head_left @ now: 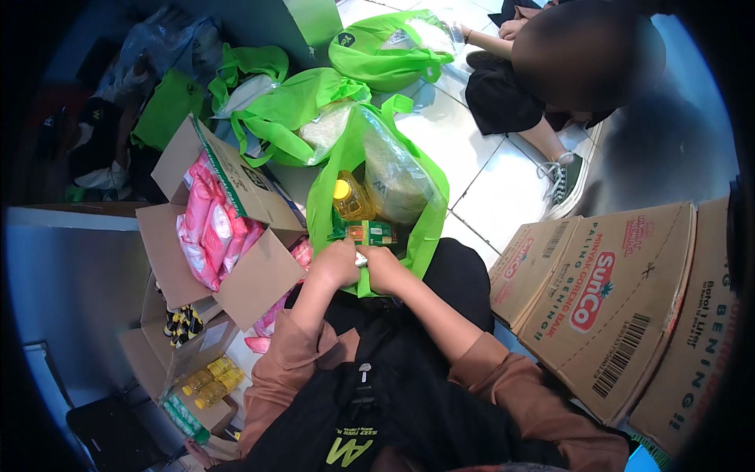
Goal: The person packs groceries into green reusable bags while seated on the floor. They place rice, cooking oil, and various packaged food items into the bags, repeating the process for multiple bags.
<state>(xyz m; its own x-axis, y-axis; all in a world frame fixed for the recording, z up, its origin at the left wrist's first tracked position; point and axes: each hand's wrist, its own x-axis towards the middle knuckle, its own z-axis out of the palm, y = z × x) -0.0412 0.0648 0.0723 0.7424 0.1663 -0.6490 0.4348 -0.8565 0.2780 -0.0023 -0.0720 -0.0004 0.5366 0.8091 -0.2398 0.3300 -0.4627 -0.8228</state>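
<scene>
An upright green tote bag point(429, 250) stands in front of me with its mouth open. Inside are a yellow-capped bottle of cooking oil point(352, 200), a small green and orange box point(371, 232) and a large clear plastic sack of rice point(393, 179). At the bag's near rim, my left hand point(336, 263) and my right hand point(381, 270) are close together, both closed on the rim. A small silvery-white thing point(361, 259) shows between them; its kind is unclear. Most of my fingertips are hidden.
Other filled green bags point(287, 110) stand beyond. On the left are a carton of pink packets point(211, 228) and a carton with oil bottles point(214, 383). Flattened brown cartons point(602, 303) lean at my right. Another person point(503, 98) sits at the far right.
</scene>
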